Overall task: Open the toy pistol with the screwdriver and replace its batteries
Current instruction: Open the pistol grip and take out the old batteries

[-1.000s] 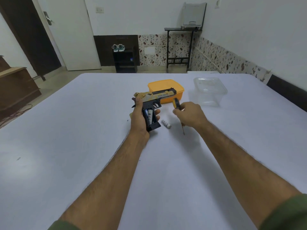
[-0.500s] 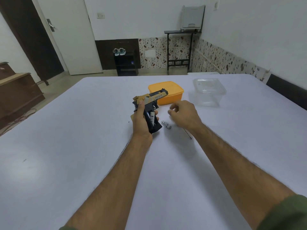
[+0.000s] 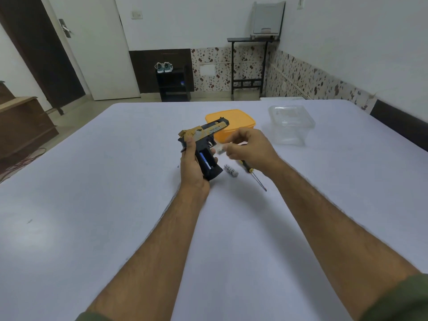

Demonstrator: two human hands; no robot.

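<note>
My left hand (image 3: 192, 164) grips the toy pistol (image 3: 205, 132) by its black handle, with the gold barrel pointing up and to the right. The handle's battery compartment is open and shows a blue battery (image 3: 205, 160) inside. Just right of the pistol, my right hand (image 3: 251, 149) pinches a small whitish battery (image 3: 220, 149), which is blurred. A second white battery (image 3: 231, 170) lies on the table below it. The screwdriver (image 3: 256, 176) rests on the table, its black-and-yellow handle partly under my right wrist.
An orange container (image 3: 242, 120) sits right behind the pistol. A clear plastic container (image 3: 291, 126) stands to its right. The white table (image 3: 115, 205) stretches wide around both arms. A dark door, a shoe rack and a stand lie beyond the far edge.
My right hand has laid the screwdriver on the table and moved to the pistol's handle. The white battery seen there before is now between its fingertips, and a blue one shows.
</note>
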